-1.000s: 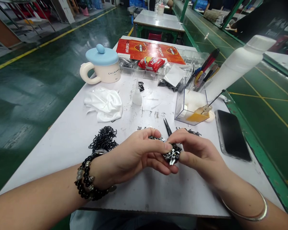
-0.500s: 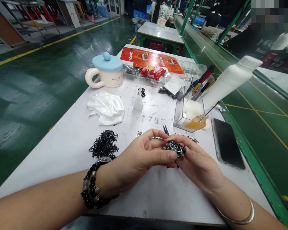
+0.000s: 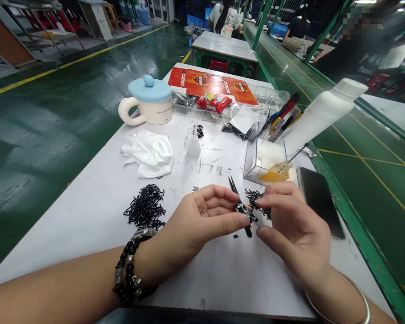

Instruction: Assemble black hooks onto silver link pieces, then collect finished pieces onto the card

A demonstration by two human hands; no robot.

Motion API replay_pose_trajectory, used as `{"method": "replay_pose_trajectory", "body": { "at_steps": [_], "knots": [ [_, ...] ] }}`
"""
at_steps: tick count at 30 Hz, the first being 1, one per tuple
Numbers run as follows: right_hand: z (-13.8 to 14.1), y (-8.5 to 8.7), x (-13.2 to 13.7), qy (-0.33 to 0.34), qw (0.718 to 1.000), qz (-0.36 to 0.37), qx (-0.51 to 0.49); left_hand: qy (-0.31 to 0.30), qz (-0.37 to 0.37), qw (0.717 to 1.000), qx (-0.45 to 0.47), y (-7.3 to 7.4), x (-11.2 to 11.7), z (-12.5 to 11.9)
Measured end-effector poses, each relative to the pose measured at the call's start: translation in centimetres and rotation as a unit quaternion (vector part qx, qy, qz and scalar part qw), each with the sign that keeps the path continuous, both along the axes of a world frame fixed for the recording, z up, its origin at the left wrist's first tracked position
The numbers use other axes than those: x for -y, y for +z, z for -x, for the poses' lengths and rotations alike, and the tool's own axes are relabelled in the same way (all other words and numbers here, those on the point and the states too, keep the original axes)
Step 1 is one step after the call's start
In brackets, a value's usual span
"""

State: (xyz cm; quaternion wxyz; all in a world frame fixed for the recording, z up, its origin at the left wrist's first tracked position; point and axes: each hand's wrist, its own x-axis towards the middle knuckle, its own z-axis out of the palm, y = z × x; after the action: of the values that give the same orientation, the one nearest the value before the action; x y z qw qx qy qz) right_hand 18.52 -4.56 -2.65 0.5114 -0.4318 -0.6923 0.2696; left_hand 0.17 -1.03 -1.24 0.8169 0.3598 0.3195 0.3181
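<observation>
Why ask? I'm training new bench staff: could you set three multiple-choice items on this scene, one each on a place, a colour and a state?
1. Where is the heap of black wire pieces?
A. Right of the left hand
B. Left of the left hand
C. Inside the clear acrylic box

2. What colour is the lid of the ceramic mug?
A. Light blue
B. Red
C. Green

3. What state is the white cloth in?
A. Folded flat
B. Stretched over the mug
C. Crumpled

Answers:
1. B: the heap lies on the white table, left of that hand.
2. A: the lid and its knob are light blue.
3. C: the cloth lies in loose, uneven folds.
</observation>
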Motion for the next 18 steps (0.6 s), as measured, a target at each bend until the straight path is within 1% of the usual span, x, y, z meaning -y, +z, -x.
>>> {"method": "replay_pose_trajectory", "body": {
  "at_steps": [4,8,10,14,18],
  "knots": [
    [0.2,0.2,0.3,-0.023,0.993,-0.083,0.086,-0.005,0.003,1.0,-0.013,-0.1,0.1,0.0],
    [0.7,0.2,0.2,-0.06,0.976,-0.149,0.146,-0.005,0.013,1.0,-0.025,0.2,0.1,-0.1],
    [1.0,0.2,0.3,-0.072,0.969,-0.169,0.164,-0.004,0.009,1.0,-0.029,0.4,0.2,-0.2],
    [1.6,0.4,0.5,-0.101,0.965,-0.175,0.165,-0.002,0.002,0.999,-0.041,0.3,0.5,-0.2],
    [1.8,0.6,0.7,-0.1,0.96,-0.196,0.174,0.001,0.003,0.999,-0.046,0.2,0.7,-0.3]
  ]
}}
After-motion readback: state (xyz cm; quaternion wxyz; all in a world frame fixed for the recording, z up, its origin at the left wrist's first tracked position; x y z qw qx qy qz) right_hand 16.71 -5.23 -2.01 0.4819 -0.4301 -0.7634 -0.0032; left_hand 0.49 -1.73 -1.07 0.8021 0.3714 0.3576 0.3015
